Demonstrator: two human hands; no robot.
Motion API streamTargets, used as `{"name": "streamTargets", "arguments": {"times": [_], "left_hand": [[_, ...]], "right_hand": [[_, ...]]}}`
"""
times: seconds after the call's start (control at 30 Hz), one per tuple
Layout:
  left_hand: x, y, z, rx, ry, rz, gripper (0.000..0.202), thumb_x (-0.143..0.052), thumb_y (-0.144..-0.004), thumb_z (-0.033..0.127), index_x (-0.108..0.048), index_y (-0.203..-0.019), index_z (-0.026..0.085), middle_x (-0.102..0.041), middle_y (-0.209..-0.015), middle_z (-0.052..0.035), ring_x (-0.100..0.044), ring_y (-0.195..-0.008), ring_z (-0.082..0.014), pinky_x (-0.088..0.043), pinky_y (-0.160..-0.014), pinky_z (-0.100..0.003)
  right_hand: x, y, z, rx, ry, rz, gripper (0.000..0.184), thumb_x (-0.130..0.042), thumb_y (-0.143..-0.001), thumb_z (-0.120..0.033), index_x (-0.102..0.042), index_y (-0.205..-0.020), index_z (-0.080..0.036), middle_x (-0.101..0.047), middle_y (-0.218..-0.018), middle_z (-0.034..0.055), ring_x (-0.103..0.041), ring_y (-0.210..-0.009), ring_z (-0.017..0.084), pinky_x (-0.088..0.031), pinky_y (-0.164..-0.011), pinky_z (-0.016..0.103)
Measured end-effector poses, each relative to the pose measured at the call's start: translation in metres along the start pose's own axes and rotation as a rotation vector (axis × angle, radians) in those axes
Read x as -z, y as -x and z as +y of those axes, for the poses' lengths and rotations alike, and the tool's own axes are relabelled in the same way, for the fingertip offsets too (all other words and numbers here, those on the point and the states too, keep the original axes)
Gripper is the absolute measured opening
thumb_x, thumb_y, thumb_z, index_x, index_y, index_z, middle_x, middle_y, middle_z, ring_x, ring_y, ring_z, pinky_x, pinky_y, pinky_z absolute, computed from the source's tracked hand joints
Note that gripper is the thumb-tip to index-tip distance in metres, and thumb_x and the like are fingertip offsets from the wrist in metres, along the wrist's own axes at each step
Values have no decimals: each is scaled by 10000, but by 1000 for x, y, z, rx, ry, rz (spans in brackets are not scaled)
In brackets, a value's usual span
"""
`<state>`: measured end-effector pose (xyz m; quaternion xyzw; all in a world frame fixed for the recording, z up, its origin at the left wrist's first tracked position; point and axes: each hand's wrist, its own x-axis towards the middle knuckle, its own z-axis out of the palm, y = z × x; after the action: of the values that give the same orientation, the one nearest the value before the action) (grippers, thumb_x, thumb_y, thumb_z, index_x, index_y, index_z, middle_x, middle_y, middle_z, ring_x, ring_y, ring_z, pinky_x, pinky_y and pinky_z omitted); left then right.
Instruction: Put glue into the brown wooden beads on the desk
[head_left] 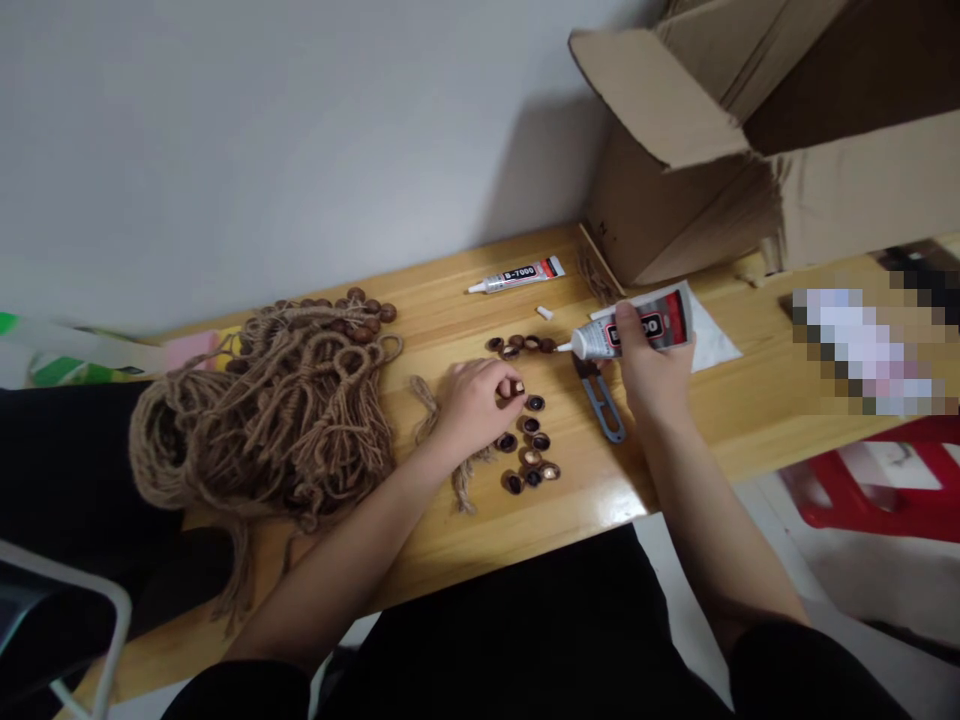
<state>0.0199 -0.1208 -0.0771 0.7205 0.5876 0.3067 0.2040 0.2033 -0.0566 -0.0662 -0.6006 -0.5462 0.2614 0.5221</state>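
My right hand [656, 372] is wrapped round a large tube of B-7000 glue [596, 340], its white nozzle pointing left at a row of small brown cups [531, 343]. Between the fingertips of my left hand [476, 405] is a small brown cup [517, 388] with something pale inside. Several more dark round cups [540, 441] lie loose on the wooden table [585, 490], just right of that hand. Below the tube rests a grey-handled cutter [604, 408], its upper end partly hidden. Short twine strands [463, 485] lie under and beside my left wrist.
A big pile of knotted jute rope [292, 430] with brown wooden beads [367, 312] covers the left side. Farther back lie a smaller glue tube [517, 274] and a white cap [545, 313]. An open cardboard box [675, 215] stands back right; a red stool [847, 490] is below.
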Motion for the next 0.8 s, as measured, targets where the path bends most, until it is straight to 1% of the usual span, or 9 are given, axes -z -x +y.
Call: {"name": "streamTargets", "arguments": {"times": [0.1, 0.27, 0.33, 0.43, 0.57, 0.63, 0.73, 0.8], "left_hand": [[1, 1, 1, -9, -30, -11, 104, -674, -689, 164, -597, -749, 202, -601, -637, 43, -574, -666, -157, -394, -709, -314], [2, 2, 3, -11, -97, -66, 111, -669, -663, 195, -592, -742, 202, -632, -707, 16, -586, -707, -181, -391, -728, -338], [2, 2, 4, -14, -114, -79, 111, -674, -668, 224, -595, -743, 204, -639, -737, 6, -589, -732, -190, -392, -744, -350], [3, 2, 4, -18, -128, -89, 134, -687, -678, 268, -603, -762, 206, -637, -772, -3, -590, -761, -199, -398, -770, -366], [2, 3, 3, -16, -139, -88, 174, -701, -699, 322, -609, -791, 206, -627, -792, -11, -588, -798, -211, -418, -799, -385], [1, 4, 3, -21, -129, -54, 186, -688, -723, 341, -618, -829, 206, -622, -851, -28, -584, -849, -223, -436, -816, -394], [-1, 6, 0, -42, -102, 46, 229, -668, -745, 341, -637, -924, 200, -585, -972, -65, -554, -960, -241, -459, -855, -394], [-2, 6, -1, -64, -97, 100, 290, -662, -748, 319, -641, -1005, 185, -558, -1034, -87, -530, -1021, -251, -453, -906, -403]], "right_hand": [[-2, -1, 2, -10, -50, 6, 403, -557, -770, -577, -460, -622, -214, -526, -553, 27, -589, -604, 182, -454, -496, 309], [-3, -3, 4, -77, -118, 16, 399, -599, -730, -568, -439, -632, -216, -516, -542, 6, -529, -489, 149, -431, -444, 300], [-3, -3, 3, -96, -149, 8, 385, -614, -723, -551, -440, -633, -219, -516, -542, 6, -526, -483, 151, -430, -442, 303], [-2, -4, 2, -111, -168, 31, 372, -634, -705, -532, -440, -633, -223, -513, -539, 3, -529, -488, 155, -428, -443, 306], [-3, -3, 2, -155, -193, 38, 394, -649, -680, -553, -429, -640, -228, -510, -539, -2, -518, -469, 155, -405, -410, 301], [-4, -3, 3, -154, -207, 30, 396, -650, -680, -555, -429, -643, -229, -506, -534, -4, -516, -460, 155, -406, -407, 303], [-3, -3, 3, -149, -208, 15, 385, -640, -696, -550, -435, -640, -228, -504, -533, -3, -521, -466, 159, -417, -419, 313], [-3, -3, 3, -151, -195, 1, 377, -629, -707, -548, -442, -639, -228, -509, -540, 2, -528, -481, 164, -418, -424, 317]]}}
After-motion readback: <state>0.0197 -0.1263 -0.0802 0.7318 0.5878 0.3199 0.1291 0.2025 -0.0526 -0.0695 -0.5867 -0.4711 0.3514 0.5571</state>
